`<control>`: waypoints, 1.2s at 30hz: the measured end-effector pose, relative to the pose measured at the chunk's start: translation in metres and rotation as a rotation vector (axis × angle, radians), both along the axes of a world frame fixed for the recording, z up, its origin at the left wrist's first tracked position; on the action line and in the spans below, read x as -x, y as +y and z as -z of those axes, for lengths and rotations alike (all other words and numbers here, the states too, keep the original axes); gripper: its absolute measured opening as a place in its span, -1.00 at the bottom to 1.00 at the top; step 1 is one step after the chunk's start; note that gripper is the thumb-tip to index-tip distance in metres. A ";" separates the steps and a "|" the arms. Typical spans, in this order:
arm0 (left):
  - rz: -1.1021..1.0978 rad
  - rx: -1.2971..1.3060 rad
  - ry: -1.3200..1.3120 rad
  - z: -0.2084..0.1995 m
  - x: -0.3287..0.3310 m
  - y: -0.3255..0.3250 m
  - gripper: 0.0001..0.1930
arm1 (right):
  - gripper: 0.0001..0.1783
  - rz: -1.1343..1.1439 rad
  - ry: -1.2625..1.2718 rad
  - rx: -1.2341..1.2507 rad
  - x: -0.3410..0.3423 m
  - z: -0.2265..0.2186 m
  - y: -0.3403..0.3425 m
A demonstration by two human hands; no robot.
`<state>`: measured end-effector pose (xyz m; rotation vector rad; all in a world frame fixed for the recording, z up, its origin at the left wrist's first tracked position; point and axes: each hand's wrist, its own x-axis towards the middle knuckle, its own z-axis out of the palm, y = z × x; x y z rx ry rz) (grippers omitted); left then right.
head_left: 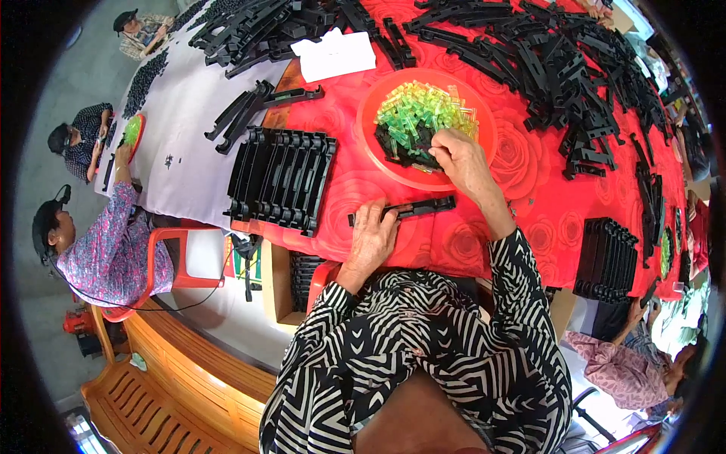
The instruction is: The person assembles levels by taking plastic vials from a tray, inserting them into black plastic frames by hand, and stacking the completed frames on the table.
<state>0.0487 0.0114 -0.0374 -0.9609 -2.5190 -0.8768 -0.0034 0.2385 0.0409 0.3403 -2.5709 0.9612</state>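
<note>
My left hand [373, 236] grips one end of a long black plastic bar [425, 206] lying at the table's near edge. The bar's far end points right, under my right forearm. Over the right side of a round red plate [489, 140], my right hand [463, 160] has its fingers pinched together among small parts. What sits between those fingertips is too small to make out. Yellow-green translucent pieces [431, 98] fill the plate's back and right, green ones its middle, and small black pieces [391, 145] its front left.
Left of my hands stands a neat stack of black bars [283, 178]; another stack [606, 259] is at the right edge. Heaps of loose bars [556, 72] cover the red tablecloth's back, near a white tissue pack [334, 57]. People sit on both sides. A wooden bench [189, 378] stands lower left.
</note>
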 end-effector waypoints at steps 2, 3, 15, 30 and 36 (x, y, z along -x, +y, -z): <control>-0.021 0.000 0.064 -0.006 -0.001 0.002 -0.70 | -0.85 -0.004 0.069 0.024 -0.013 -0.010 -0.004; -0.032 -0.018 0.103 -0.009 0.000 0.002 -0.69 | -0.85 -0.020 0.153 -0.007 -0.021 -0.013 -0.007; 0.080 -0.704 -1.168 -0.043 -0.022 0.001 -0.83 | -0.79 -0.207 0.278 -0.210 -0.111 0.014 -0.034; -0.019 -0.775 -1.257 -0.028 -0.035 0.000 -0.88 | -0.78 -0.294 -0.034 0.068 -0.126 0.028 -0.037; -0.050 -0.838 -1.240 -0.026 -0.039 0.002 -0.85 | -0.75 -0.247 0.024 -0.014 -0.126 0.033 -0.041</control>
